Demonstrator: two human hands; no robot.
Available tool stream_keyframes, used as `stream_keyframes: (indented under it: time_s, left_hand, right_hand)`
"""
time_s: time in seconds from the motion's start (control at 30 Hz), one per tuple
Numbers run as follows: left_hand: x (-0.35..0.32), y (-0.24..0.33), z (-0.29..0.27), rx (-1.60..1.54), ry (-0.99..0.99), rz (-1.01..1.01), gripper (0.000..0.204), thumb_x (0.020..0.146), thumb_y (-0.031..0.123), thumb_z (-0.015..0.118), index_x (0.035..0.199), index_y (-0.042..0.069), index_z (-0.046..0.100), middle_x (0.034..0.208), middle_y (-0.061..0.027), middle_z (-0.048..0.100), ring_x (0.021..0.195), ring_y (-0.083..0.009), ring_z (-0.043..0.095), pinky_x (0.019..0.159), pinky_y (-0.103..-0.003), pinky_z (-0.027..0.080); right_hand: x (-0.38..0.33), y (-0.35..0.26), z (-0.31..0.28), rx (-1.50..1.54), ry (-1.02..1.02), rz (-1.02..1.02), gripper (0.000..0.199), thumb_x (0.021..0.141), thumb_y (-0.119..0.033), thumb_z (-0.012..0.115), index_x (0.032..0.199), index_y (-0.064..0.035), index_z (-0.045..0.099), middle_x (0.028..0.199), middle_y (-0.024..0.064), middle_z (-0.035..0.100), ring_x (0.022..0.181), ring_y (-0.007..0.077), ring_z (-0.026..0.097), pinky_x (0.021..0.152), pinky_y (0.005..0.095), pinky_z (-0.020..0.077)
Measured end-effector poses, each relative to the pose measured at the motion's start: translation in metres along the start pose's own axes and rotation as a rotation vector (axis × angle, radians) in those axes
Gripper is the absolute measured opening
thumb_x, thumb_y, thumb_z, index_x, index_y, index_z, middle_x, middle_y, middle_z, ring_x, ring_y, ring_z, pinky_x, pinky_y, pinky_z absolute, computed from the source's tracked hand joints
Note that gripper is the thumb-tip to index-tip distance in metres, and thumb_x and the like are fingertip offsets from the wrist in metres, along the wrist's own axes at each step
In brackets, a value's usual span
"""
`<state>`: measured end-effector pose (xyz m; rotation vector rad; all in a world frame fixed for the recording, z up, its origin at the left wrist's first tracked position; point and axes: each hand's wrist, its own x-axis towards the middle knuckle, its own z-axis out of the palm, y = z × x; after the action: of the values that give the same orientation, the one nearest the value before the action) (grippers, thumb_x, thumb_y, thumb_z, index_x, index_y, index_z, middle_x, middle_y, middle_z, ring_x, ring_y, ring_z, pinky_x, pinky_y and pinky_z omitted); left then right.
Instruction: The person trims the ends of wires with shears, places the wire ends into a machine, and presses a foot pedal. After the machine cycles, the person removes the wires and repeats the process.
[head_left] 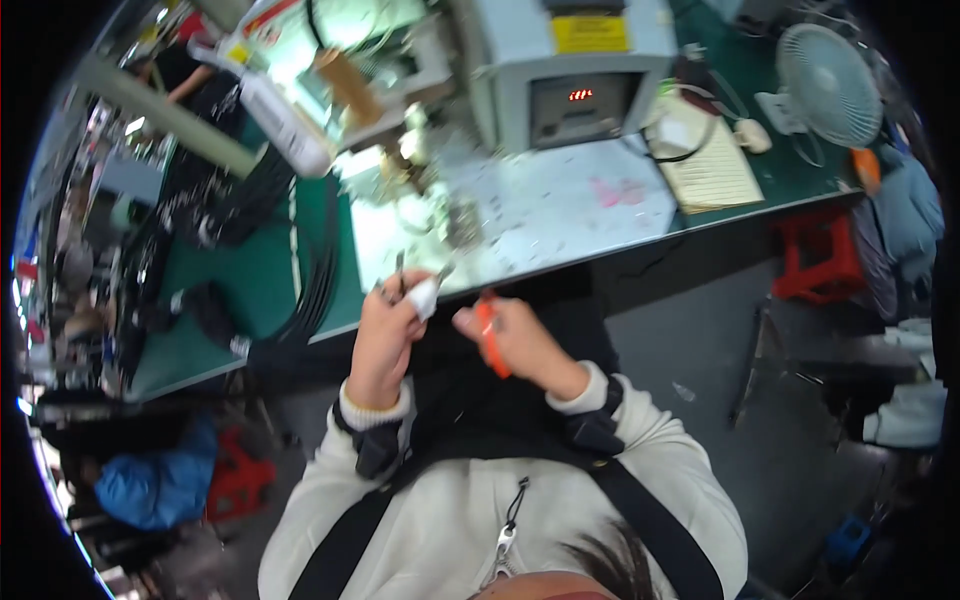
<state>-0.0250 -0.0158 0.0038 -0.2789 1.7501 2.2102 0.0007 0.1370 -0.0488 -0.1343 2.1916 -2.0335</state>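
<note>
My left hand is closed around a small white part with thin metal pieces sticking up beside it, held just in front of the bench edge. My right hand grips an orange-handled tool, its handle running down across my palm. The two hands are close together above my lap, almost touching. The tool's tip is hidden behind my fingers.
A green bench with a pale work mat lies ahead. A grey machine with a red display stands at the back. Black cable bundles lie at left. A small white fan, a notepad and a red stool are at right.
</note>
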Motion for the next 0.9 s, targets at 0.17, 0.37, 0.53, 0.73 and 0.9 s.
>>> stream_keyframes:
  time_s: [0.17,0.37,0.53,0.73,0.9]
  left_hand:
    - [0.042,0.003,-0.016,-0.164,-0.143,-0.051,0.013,0.079,0.004,0.052,0.092,0.002,0.054,0.062,0.0047,0.043,0.044,-0.0003,0.029,0.040,-0.016,0.020]
    - [0.067,0.012,-0.017,-0.133,-0.097,-0.061,0.010,0.080,0.005,0.052,0.090,0.003,0.054,0.060,0.0058,0.043,0.042,0.0002,0.027,0.038,-0.016,0.019]
    - [0.067,0.016,-0.020,-0.063,-0.114,-0.089,0.010,0.080,0.005,0.052,0.089,0.002,0.055,0.059,0.0057,0.043,0.041,-0.0001,0.026,0.038,-0.016,0.018]
    - [0.074,0.019,-0.019,-0.085,-0.151,-0.144,0.010,0.079,0.006,0.055,0.088,0.002,0.056,0.058,0.0059,0.043,0.041,-0.0004,0.027,0.037,-0.016,0.018]
    - [0.079,0.023,-0.018,-0.031,-0.163,-0.107,0.012,0.078,0.009,0.059,0.088,0.002,0.057,0.058,0.0062,0.043,0.041,-0.0001,0.028,0.037,-0.016,0.018]
  right_hand:
    - [0.012,-0.004,-0.010,0.267,0.030,0.144,0.023,0.085,-0.018,0.050,0.066,-0.0055,0.046,0.051,0.0022,0.048,0.040,0.0075,0.046,0.037,0.0190,0.0333]
    - [0.027,-0.019,-0.009,0.407,0.056,0.104,0.014,0.085,-0.013,0.048,0.079,-0.0008,0.047,0.063,0.0056,0.054,0.042,0.0094,0.050,0.035,0.0190,0.0328]
    - [0.057,-0.031,-0.015,0.338,0.184,0.015,0.014,0.085,-0.014,0.049,0.085,0.0002,0.048,0.070,0.0068,0.055,0.044,0.0096,0.052,0.035,0.0189,0.0332]
    - [0.081,-0.033,-0.021,0.151,0.134,0.022,0.016,0.082,-0.016,0.054,0.084,-0.0009,0.051,0.068,0.0034,0.053,0.046,0.0082,0.050,0.037,0.0189,0.0327]
    - [0.098,-0.023,-0.023,0.069,0.037,-0.002,0.013,0.079,-0.015,0.056,0.079,-0.0018,0.052,0.064,0.0001,0.049,0.051,0.0051,0.042,0.046,0.0191,0.0326]
